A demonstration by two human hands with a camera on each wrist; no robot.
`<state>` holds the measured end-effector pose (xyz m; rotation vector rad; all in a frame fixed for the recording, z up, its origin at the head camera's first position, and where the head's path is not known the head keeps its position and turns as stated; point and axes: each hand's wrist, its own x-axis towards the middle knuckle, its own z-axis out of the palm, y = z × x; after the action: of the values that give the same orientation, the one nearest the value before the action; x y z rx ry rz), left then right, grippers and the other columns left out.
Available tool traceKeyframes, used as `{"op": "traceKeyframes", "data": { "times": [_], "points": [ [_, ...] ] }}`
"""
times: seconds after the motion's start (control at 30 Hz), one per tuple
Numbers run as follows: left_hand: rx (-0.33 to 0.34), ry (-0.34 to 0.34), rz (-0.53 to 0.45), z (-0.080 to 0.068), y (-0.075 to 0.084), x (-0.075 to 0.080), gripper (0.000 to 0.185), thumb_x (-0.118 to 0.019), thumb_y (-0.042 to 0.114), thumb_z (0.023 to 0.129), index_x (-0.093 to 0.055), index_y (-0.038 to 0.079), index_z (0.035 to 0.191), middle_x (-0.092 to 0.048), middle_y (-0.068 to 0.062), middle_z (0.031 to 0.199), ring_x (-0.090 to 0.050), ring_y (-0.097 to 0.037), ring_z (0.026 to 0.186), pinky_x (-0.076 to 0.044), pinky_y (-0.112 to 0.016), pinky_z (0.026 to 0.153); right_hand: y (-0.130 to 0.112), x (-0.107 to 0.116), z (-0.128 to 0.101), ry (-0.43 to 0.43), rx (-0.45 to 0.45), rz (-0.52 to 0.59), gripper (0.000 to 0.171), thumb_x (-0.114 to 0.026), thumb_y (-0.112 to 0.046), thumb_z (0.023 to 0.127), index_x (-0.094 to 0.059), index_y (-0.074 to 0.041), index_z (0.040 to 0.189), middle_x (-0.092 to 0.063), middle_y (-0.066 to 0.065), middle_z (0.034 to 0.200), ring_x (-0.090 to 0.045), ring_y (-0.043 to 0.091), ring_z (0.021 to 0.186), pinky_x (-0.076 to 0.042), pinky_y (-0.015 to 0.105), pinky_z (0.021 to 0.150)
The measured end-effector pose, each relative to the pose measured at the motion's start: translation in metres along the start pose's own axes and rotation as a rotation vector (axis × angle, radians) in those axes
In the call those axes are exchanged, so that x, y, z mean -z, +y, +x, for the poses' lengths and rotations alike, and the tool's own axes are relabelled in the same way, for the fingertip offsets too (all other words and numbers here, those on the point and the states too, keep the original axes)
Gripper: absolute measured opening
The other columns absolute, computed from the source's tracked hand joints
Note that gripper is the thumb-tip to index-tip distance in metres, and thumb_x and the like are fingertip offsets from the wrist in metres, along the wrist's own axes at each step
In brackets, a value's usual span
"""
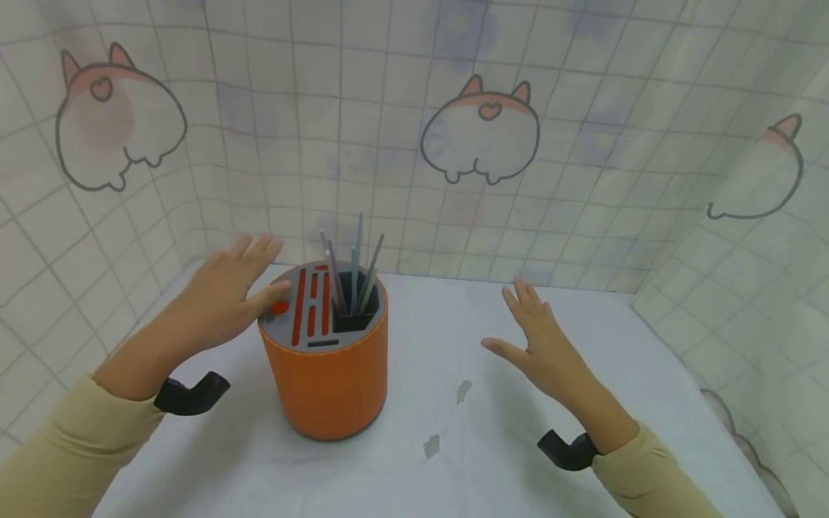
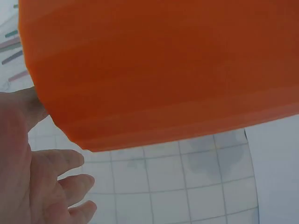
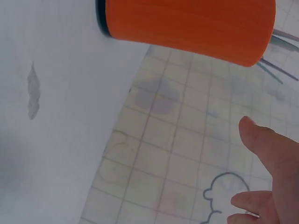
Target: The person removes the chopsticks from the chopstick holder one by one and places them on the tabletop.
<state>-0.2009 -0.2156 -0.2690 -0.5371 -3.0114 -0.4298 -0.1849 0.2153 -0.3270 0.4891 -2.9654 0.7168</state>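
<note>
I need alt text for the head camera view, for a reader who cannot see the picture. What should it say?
An orange holder with a grey slotted top stands on a white table, with several thin sticks upright in its black compartment. The open left hand touches the holder's top edge, and the open right hand hovers apart. Behind is a tiled backdrop with cartoon drawings.

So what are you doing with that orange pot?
A person has both hands out by an orange holder standing on a white table. The left hand is open with its thumb at the holder's grey top. The right hand is open, off to the side, touching nothing. Thin sticks poke out of one slot.
</note>
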Motion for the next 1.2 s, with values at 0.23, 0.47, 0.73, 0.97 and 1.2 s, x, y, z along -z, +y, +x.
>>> {"op": "traceKeyframes", "data": {
  "times": [0.23, 0.47, 0.73, 0.97, 1.2],
  "points": [
    [-0.024, -0.023, 0.011, 0.0, 0.007, -0.001, 0.081, -0.046, 0.052, 0.102, -0.015, 0.005, 0.16, -0.013, -0.022, 0.166, -0.006, -0.046, 0.153, -0.007, -0.065, 0.122, -0.025, -0.002, 0.002, -0.01, 0.071, -0.017, 0.095, -0.065, -0.051, 0.092, -0.014, -0.008, 0.16, -0.002, 0.01, 0.169, 0.001, 0.03, 0.157, -0.006, 0.056, 0.126],
    [-0.049, -0.055, 0.011, 0.0, 0.017, -0.003, 0.081, -0.046, 0.055, 0.101, -0.018, 0.006, 0.159, -0.015, -0.021, 0.166, -0.008, -0.046, 0.153, -0.007, -0.065, 0.122, -0.045, 0.004, 0.001, -0.019, 0.116, -0.038, 0.094, -0.063, -0.054, 0.092, -0.016, -0.01, 0.16, -0.004, 0.007, 0.169, -0.001, 0.028, 0.157, -0.008, 0.052, 0.127],
    [-0.086, -0.079, -0.013, 0.003, 0.025, -0.005, 0.077, -0.045, 0.053, 0.102, -0.021, 0.009, 0.159, -0.017, -0.02, 0.166, -0.009, -0.047, 0.153, -0.007, -0.064, 0.122, -0.063, 0.011, 0.004, -0.056, 0.113, -0.026, 0.095, -0.063, -0.057, 0.091, -0.011, -0.02, 0.161, 0.001, -0.002, 0.17, 0.001, 0.023, 0.158, -0.011, 0.054, 0.126],
    [-0.11, -0.113, -0.058, 0.004, 0.027, -0.005, 0.074, -0.045, 0.05, 0.103, -0.021, 0.009, 0.159, -0.016, -0.02, 0.166, -0.007, -0.047, 0.153, -0.005, -0.065, 0.122, -0.077, 0.011, 0.008, -0.045, 0.163, -0.003, 0.093, -0.065, -0.052, 0.092, -0.013, -0.019, 0.161, -0.003, -0.001, 0.17, -0.003, 0.025, 0.158, -0.014, 0.056, 0.125],
    [-0.137, -0.126, -0.115, 0.002, 0.027, -0.008, 0.071, -0.044, 0.047, 0.104, -0.021, 0.01, 0.159, -0.015, -0.016, 0.167, -0.006, -0.046, 0.153, -0.01, -0.071, 0.119, -0.092, 0.008, 0.013, -0.063, 0.191, 0.05, 0.092, -0.065, -0.052, 0.092, -0.013, -0.022, 0.161, -0.005, -0.005, 0.169, -0.008, 0.026, 0.157, -0.016, 0.055, 0.124]
  ]
}}
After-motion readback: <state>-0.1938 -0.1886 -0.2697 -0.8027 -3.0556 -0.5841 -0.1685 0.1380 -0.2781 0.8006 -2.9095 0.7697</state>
